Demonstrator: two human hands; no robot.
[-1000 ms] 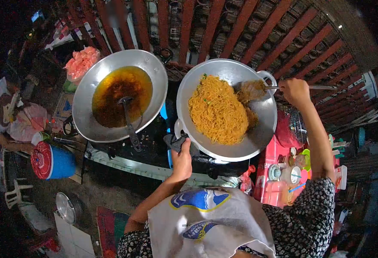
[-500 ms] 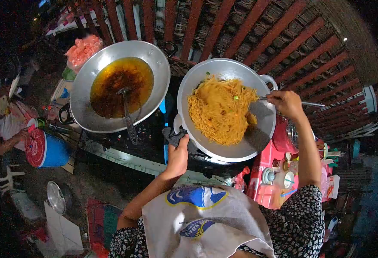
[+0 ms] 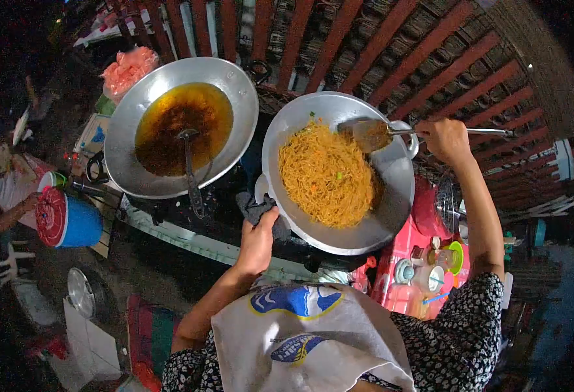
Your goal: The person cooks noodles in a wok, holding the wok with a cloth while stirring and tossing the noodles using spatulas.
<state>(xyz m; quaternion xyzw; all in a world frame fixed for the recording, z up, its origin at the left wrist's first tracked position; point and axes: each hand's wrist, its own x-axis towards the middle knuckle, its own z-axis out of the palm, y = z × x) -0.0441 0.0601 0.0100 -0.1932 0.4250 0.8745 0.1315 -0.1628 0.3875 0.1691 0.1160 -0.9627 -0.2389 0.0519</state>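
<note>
My right hand [image 3: 445,138] is closed round the long metal handle of a spatula [image 3: 369,135], whose blade hangs over the upper right part of a metal wok [image 3: 391,215]. Orange-brown noodles [image 3: 326,176] with green bits lie heaped in that wok. My left hand [image 3: 258,240] grips a dark cloth [image 3: 258,212] against the wok's left handle. To the left, a second wok [image 3: 120,140] holds dark golden oil [image 3: 182,124], with a slotted ladle [image 3: 190,173] resting in it.
Behind the woks stands a red slatted fence [image 3: 339,46]. A bag of pink pieces [image 3: 130,68] is at the upper left, a blue bucket [image 3: 81,221] at the left beside a person's arm [image 3: 14,214]. Cups and jars [image 3: 427,277] stand on a red cloth at the right.
The spatula has gone into the noodles and come back up to the wok's upper right. The noodle heap has shifted and spread. My left hand stays on the cloth at the handle.
</note>
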